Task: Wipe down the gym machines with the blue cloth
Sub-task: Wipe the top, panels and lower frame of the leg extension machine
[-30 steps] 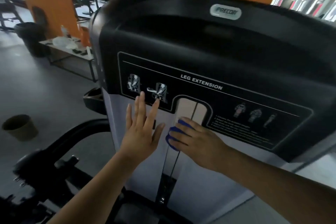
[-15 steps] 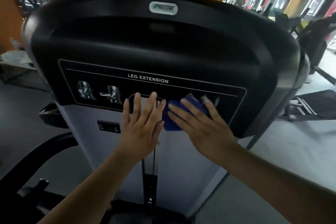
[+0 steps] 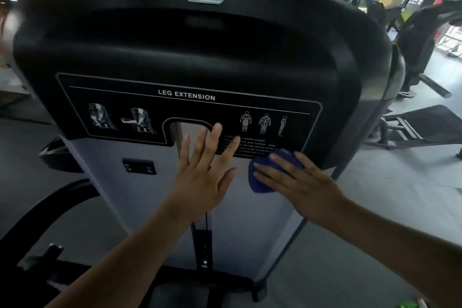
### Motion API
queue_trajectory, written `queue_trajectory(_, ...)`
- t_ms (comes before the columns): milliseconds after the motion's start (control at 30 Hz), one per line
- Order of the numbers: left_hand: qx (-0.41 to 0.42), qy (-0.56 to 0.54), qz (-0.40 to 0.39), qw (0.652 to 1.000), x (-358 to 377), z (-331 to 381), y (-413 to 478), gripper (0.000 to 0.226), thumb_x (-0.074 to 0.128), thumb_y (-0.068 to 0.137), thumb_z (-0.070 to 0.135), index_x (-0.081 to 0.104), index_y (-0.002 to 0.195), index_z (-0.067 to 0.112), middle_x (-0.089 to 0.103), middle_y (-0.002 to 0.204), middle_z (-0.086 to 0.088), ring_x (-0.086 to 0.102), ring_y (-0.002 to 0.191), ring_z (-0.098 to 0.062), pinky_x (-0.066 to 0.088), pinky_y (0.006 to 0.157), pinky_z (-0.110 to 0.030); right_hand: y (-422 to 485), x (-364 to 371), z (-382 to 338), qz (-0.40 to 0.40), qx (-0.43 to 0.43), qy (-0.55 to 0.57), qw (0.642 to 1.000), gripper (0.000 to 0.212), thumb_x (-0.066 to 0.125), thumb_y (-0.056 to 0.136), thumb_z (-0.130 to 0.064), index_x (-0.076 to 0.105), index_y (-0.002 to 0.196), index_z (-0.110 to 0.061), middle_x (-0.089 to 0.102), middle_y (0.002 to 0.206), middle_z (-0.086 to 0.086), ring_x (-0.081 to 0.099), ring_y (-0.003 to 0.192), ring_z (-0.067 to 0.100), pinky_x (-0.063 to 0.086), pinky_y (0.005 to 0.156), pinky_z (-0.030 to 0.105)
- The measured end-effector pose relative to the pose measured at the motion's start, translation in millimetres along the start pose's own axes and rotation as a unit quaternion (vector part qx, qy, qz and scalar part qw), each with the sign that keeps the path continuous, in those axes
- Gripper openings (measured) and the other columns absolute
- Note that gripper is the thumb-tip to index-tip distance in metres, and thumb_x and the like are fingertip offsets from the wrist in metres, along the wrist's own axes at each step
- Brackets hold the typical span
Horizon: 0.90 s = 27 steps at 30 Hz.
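Observation:
A black and grey leg extension machine (image 3: 190,40) fills the view, with a black instruction label (image 3: 187,97) across its shroud. My right hand (image 3: 297,182) presses the blue cloth (image 3: 260,180) flat against the grey panel, just under the label's right end. Its fingers lie spread and straight over the cloth. My left hand (image 3: 202,170) rests flat on the panel next to it, fingers straight, fingertips reaching the label and the weight-stack slot (image 3: 185,130).
A small black display (image 3: 138,166) sits on the grey panel at the left. A curved black arm (image 3: 50,210) of the machine runs at lower left. Other gym machines (image 3: 420,40) and a black bench (image 3: 425,127) stand on the grey floor at right.
My right hand has slid the blue cloth to the right along the label's lower edge. My left hand followed rightward, staying flat on the panel. The camera turned to face the machine squarely.

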<state>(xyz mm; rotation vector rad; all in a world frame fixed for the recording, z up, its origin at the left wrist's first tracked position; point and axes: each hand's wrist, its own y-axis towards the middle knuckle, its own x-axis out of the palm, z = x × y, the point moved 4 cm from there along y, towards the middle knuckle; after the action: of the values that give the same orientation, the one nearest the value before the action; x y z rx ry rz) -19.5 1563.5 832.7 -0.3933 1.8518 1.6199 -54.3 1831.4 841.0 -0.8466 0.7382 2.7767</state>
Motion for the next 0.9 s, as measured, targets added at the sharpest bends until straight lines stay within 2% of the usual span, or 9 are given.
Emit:
queue_trajectory(67,0.001,0.011,0.003,1.000,1.6,8.2,-1.7,0.071,0.061,0.110,0.048,0.035,0.171,0.024,0.014,0.181,-0.017,0.017,0.167,-0.039,0.010,0.132,-0.069,-9.9,-2.7,3.0,-0.011,-0.021,0.003,1.000,0.081,0.057,0.102,-0.011,0.022,0.174,-0.025,0.015,0.181,-0.005,0.021,0.166,0.025,-0.005,0.135,0.056)
queue_trajectory(167,0.036,0.013,0.010,0.999,5.7,20.0,-6.7,0.071,0.060,0.111,0.046,0.031,0.172,0.025,0.022,0.181,-0.002,0.019,0.168,-0.032,0.014,0.131,-0.068,-6.7,-16.9,32.3,0.025,0.065,-0.006,0.998,0.072,0.053,0.107,-0.013,0.027,0.172,-0.027,0.020,0.180,-0.005,0.025,0.164,0.024,0.003,0.132,0.063)
queue_trajectory(233,0.039,-0.010,-0.010,0.999,11.6,29.3,-7.2,0.073,0.057,0.112,0.045,0.023,0.174,0.026,0.016,0.183,0.001,0.013,0.169,-0.029,0.008,0.133,-0.063,-14.5,-15.2,37.6,0.035,0.096,-0.006,0.995,0.068,0.054,0.109,-0.018,0.029,0.172,-0.027,0.023,0.179,-0.003,0.025,0.165,0.025,0.004,0.132,0.066)
queue_trajectory(400,0.040,-0.017,-0.010,0.999,24.0,51.3,-0.4,0.076,0.060,0.111,0.046,0.025,0.174,0.023,0.014,0.183,-0.001,0.010,0.169,-0.037,0.010,0.133,-0.065,-51.2,13.7,4.0,-0.053,-0.055,0.012,0.997,0.076,0.052,0.105,-0.014,0.020,0.174,-0.021,0.014,0.182,-0.003,0.022,0.165,0.023,-0.012,0.131,0.063)
queue_trajectory(500,0.037,-0.010,-0.004,0.999,25.7,59.3,0.5,0.075,0.063,0.110,0.045,0.030,0.173,0.022,0.018,0.182,-0.001,0.015,0.169,-0.032,0.013,0.132,-0.068,-41.6,-1.8,34.8,-0.002,0.070,0.030,0.997,0.068,0.049,0.110,-0.016,0.025,0.172,-0.030,0.022,0.180,-0.005,0.015,0.167,0.022,-0.004,0.131,0.064)
queue_trajectory(567,0.029,-0.011,-0.015,0.999,29.9,66.2,0.5,0.073,0.062,0.110,0.045,0.031,0.172,0.023,0.018,0.182,-0.002,0.013,0.169,-0.034,0.013,0.130,-0.072,-47.3,-5.0,48.7,0.058,0.135,0.026,0.989,0.059,0.051,0.113,-0.024,0.035,0.170,-0.028,0.030,0.177,-0.006,0.020,0.165,0.021,0.004,0.130,0.068)
queue_trajectory(667,0.009,-0.001,-0.027,1.000,37.4,77.6,0.8,0.075,0.060,0.110,0.049,0.028,0.173,0.023,0.011,0.183,-0.007,0.003,0.169,-0.039,0.010,0.129,-0.076,-72.5,20.5,25.2,0.036,0.025,0.051,0.998,0.069,0.069,0.103,-0.017,0.042,0.167,-0.023,0.040,0.172,-0.005,0.029,0.162,0.019,0.004,0.134,0.059)
queue_trajectory(767,0.001,0.008,-0.030,1.000,41.9,81.2,-3.5,0.080,0.064,0.108,0.048,0.026,0.174,0.022,0.005,0.184,-0.008,0.001,0.168,-0.040,0.009,0.130,-0.075,-88.9,38.4,10.0,-0.025,-0.079,0.088,0.993,0.090,0.076,0.096,-0.013,0.027,0.171,-0.021,0.023,0.179,-0.005,0.013,0.166,0.017,-0.005,0.133,0.049)
queue_trajectory(900,0.000,0.031,-0.033,0.999,46.1,80.4,-11.1,0.082,0.065,0.108,0.045,0.023,0.174,0.022,0.005,0.184,-0.007,0.002,0.169,-0.037,0.018,0.127,-0.077,-77.2,26.4,43.5,0.087,0.033,0.037,0.995,0.074,0.062,0.107,-0.019,0.028,0.172,-0.024,0.021,0.180,-0.007,0.008,0.167,0.015,-0.002,0.131,0.059)
